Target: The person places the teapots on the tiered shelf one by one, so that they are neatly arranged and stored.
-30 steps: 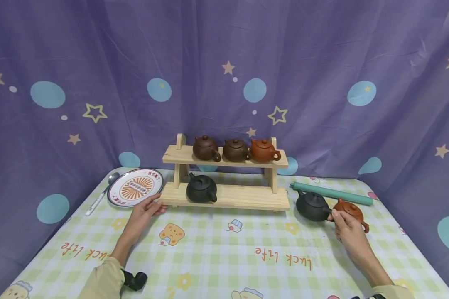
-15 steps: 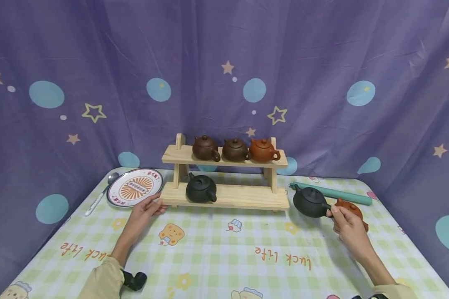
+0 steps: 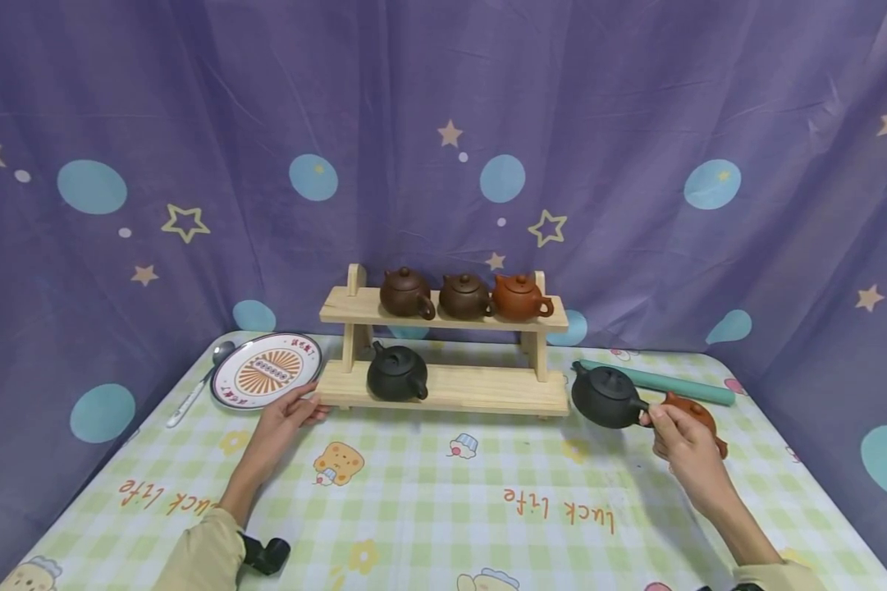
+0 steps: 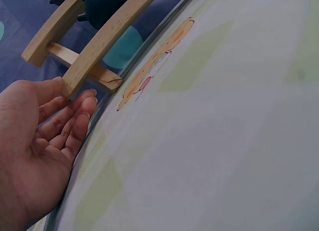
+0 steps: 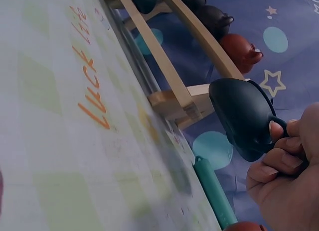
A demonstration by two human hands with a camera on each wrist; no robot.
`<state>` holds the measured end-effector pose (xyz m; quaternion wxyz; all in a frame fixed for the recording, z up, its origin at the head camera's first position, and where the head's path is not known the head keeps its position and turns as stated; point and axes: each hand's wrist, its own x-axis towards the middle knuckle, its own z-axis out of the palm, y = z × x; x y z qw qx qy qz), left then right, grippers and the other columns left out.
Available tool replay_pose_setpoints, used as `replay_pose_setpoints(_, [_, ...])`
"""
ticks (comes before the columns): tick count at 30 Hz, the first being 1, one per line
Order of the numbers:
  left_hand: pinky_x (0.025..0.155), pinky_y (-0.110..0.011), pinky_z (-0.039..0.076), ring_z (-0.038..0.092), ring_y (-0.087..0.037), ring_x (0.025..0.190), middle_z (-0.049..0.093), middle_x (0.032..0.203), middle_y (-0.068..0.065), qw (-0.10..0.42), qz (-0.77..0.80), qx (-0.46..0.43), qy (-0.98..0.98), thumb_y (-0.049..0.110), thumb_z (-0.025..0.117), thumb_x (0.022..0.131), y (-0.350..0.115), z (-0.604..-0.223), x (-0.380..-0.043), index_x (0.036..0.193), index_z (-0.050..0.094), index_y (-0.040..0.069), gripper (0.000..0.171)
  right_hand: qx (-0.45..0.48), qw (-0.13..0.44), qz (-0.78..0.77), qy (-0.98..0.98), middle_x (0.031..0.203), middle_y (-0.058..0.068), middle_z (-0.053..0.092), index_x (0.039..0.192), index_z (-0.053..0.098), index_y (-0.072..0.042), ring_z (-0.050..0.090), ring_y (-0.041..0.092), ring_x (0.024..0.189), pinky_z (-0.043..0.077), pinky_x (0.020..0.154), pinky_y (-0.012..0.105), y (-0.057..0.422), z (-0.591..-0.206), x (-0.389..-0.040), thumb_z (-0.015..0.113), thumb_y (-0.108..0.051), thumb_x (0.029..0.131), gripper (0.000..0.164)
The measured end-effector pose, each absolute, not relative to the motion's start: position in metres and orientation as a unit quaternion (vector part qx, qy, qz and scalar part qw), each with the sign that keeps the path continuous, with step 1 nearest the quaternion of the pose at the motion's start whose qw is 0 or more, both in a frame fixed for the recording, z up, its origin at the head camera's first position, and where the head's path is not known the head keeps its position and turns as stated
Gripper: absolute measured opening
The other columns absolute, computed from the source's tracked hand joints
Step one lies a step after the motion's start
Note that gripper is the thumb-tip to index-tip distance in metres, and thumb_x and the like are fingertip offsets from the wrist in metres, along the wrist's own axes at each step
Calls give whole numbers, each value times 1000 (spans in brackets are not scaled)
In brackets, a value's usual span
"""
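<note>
My right hand (image 3: 685, 447) grips a black teapot (image 3: 607, 397) by its handle, to the right of a two-tier wooden shelf (image 3: 487, 389). In the right wrist view the teapot (image 5: 244, 111) is raised above the tablecloth, its shadow falling below. My left hand (image 3: 288, 420) holds the left end of the lower tier; the left wrist view has thumb and fingers pinching that wood end (image 4: 75, 81). Another black teapot (image 3: 397, 374) stands on the lower tier, left of its middle. Up top sit two dark brown teapots (image 3: 404, 294) and a reddish-brown teapot (image 3: 518, 299).
A reddish-brown teapot (image 3: 690, 409) stands on the table behind my right hand, partly hidden. Behind the held teapot lies a green rod (image 3: 665, 381). At the left are a patterned plate (image 3: 266, 371) and a spoon (image 3: 192, 399). A purple curtain (image 3: 428, 90) hangs behind.
The black teapot in my right hand has risen slightly and shifted left, toward the shelf. My left hand has stayed at the shelf's end.
</note>
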<state>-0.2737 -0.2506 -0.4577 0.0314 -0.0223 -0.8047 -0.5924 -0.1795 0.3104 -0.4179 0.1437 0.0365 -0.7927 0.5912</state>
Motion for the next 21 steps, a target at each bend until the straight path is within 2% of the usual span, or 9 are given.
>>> replay_pose_setpoints(8, [87,-18,55,70,-8,92,71,119,-22,32,-593,-23,-804,29,56,110,-251,-458,-274,153,41,-7,58,53,140,619,-771,65,-3,34,103,54,16,25,14,55,20,52,39,300,-415,-183,44,-18,113,37])
replay_pose_setpoints(14, [87,-17,54,70,-7,91,71,119,-23,31,-594,-20,-804,29,55,110,-251,-459,-274,153,40,-7,58,58,128,625,-768,67,-1,33,104,54,16,24,19,57,22,53,38,290,-415,-185,43,-17,113,36])
replay_pose_setpoints(21, [87,-17,54,70,-7,91,71,118,-22,32,-597,-23,-802,28,55,110,-251,-458,-274,153,41,-7,58,57,121,626,-768,65,-1,33,104,55,15,25,16,56,23,51,35,277,-415,-188,44,-19,114,37])
